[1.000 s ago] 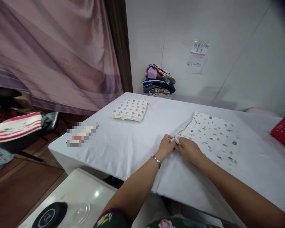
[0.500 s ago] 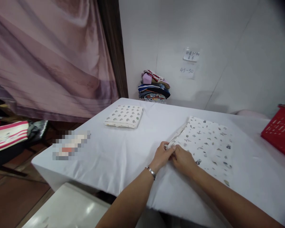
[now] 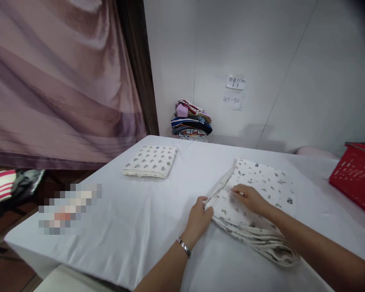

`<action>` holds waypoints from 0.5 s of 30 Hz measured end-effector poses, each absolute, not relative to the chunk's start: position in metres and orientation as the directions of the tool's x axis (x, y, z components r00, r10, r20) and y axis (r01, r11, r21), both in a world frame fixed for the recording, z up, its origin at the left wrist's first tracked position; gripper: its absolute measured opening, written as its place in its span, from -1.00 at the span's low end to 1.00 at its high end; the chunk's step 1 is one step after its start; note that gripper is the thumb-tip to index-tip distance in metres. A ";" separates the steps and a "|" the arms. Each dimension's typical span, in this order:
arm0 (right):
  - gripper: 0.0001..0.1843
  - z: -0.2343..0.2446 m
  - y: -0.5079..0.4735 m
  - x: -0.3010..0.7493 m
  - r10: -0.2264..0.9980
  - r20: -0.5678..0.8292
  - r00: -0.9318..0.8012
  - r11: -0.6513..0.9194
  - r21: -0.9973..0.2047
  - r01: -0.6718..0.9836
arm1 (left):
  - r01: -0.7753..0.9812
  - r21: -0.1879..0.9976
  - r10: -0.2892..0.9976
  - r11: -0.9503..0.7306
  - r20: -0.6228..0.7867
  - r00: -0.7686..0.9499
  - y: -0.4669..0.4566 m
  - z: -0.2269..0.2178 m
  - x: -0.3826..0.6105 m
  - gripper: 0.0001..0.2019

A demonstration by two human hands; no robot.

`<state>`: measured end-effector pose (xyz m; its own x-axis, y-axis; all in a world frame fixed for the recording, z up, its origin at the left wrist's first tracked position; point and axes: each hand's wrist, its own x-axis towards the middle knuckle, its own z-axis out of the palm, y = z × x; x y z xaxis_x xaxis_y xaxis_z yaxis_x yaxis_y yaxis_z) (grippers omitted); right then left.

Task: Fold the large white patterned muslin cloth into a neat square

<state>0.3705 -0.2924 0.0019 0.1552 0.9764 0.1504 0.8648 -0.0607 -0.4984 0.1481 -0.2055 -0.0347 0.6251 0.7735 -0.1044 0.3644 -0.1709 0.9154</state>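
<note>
Right hand [image 3: 250, 198]: moved since half a second ago, away from the left hand [image 3: 200, 217] and onto the top of the soft white fabric cloth with small scattered grey prints [image 3: 267, 187]; its thumb and fingers are nearly together, though whether they nip the fabric cannot be told.
Left hand: clamped on the cloth's left edge near the front corner, thumb and fingers pinching the layers.
Scattered-print cloth: on the white-covered table [image 3: 176, 194], to the right of the left hand, several layers deep; doubling it appears to be done in part.
Front edge: now in view as loose, fanned layers bunched beside the right forearm; squaring these seems to be what is left, so the work on this piece looks about midway.
Folded packet: the flat, cream-white fabric bundle with rows of grey prints [image 3: 152, 161] lies well apart from both hands, towards the far left, and looks finished.
</note>
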 end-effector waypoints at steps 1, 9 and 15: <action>-0.69 -0.001 -0.284 0.389 0.974 0.141 0.180 -0.098 -0.453 0.886 | 0.404 0.894 0.778 -0.194 -0.110 0.619 -0.206 -0.033 0.147 -0.64; -0.51 -0.011 -0.225 0.458 0.993 -0.084 -0.086 0.061 -0.270 0.961 | 0.546 0.783 0.760 -0.299 -0.151 0.632 -0.208 -0.028 0.146 -0.59; -0.60 -0.001 -0.202 0.457 0.930 -0.260 -0.258 0.223 -0.158 0.962 | 0.557 0.767 0.725 -0.318 -0.181 0.664 -0.208 -0.022 0.144 -0.63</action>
<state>0.4574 -0.2018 -0.0008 -0.2581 0.9304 -0.2602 0.9620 0.2226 -0.1583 0.1441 -0.2079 -0.0221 0.6643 0.7252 -0.1812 0.5567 -0.3183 0.7673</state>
